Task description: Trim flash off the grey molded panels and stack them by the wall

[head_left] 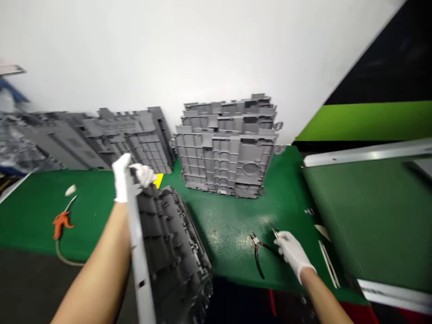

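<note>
My left hand, in a white glove, is closed on the upper edge of a grey moulded plastic panel, which stands tilted near the table's front edge. Its ribbed side faces right, beside another grey ribbed panel. Over the right part of the green table, my gloved right hand is closed around a slim, pointed metal tool; its exact kind is unclear. Just left of that hand lie cutting pliers with black and red handles, jaws apart.
Upright grey panels lean against the white wall, with more panels to the left. An orange air blow gun with a hose lies on the left. A conveyor belt with metal rails runs at the right.
</note>
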Demonstrator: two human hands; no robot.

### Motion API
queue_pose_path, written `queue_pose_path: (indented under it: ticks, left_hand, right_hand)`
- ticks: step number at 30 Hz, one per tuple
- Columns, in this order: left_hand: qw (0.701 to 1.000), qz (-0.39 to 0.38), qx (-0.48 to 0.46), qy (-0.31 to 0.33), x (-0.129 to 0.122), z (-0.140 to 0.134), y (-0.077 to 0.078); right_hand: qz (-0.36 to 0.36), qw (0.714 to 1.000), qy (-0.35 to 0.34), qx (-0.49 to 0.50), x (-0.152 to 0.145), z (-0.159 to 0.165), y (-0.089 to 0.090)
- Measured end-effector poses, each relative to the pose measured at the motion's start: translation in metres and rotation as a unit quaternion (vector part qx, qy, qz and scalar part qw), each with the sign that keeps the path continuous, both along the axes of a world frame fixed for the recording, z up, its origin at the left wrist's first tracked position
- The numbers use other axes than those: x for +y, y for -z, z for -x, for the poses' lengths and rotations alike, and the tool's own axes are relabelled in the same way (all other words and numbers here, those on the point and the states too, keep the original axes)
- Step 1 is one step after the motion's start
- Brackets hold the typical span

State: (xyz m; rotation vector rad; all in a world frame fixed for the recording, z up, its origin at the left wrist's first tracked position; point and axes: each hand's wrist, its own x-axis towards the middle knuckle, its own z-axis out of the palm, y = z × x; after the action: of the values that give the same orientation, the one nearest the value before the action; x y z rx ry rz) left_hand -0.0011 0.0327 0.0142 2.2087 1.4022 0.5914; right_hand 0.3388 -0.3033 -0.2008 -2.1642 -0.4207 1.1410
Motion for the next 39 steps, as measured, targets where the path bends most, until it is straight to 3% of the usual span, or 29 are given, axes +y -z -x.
queue_pose_path:
  ticks: [2, 4, 6, 8, 10, 14, 17, 21, 26, 32, 39]
  left_hand:
    - [0.984, 0.088, -0.155, -0.020, -0.003, 0.009, -0.002]
    - [0.927, 0.194, -0.319, -0.011, -0.003, 0.008, 0.001]
    - [0.876, 0.262, -0.404, 0.007, -0.003, 0.004, 0.004]
    - [0.856, 0.262, -0.446, 0.006, -0.005, 0.002, 0.007]
    - [0.856, 0.214, -0.471, -0.009, -0.010, 0.004, 0.008]
    - [0.883, 0.129, -0.451, -0.016, -0.021, 0.012, 0.006]
    - [0.884, 0.123, -0.450, -0.012, -0.023, 0.015, 0.006]
    - [0.872, 0.116, -0.475, -0.021, -0.020, 0.015, 0.011]
    - [0.864, 0.121, -0.488, -0.017, -0.023, 0.015, 0.012]
    - [0.824, 0.188, -0.532, -0.044, -0.029, 0.011, 0.007]
    - [0.833, 0.188, -0.518, -0.052, -0.031, 0.011, 0.003]
  right_hand:
    - [-0.073, 0.990, -0.018, 0.118, -0.004, 0.027, -0.033]
    - [-0.108, 0.968, -0.064, 0.215, 0.001, 0.054, -0.079]
    - [-0.135, 0.955, -0.152, 0.217, 0.011, 0.081, -0.130]
    - [-0.152, 0.939, -0.245, 0.188, 0.021, 0.104, -0.178]
    - [-0.117, 0.917, -0.333, 0.188, 0.030, 0.121, -0.215]
    - [-0.088, 0.859, -0.485, 0.137, 0.048, 0.145, -0.261]
    - [-0.118, 0.832, -0.542, -0.009, 0.067, 0.165, -0.275]
    - [-0.138, 0.784, -0.571, -0.201, 0.084, 0.189, -0.279]
    - [-0.115, 0.729, -0.611, -0.285, 0.077, 0.196, -0.280]
    - [-0.095, 0.752, -0.592, -0.272, 0.057, 0.191, -0.280]
    - [-0.095, 0.740, -0.589, -0.311, 0.046, 0.190, -0.274]
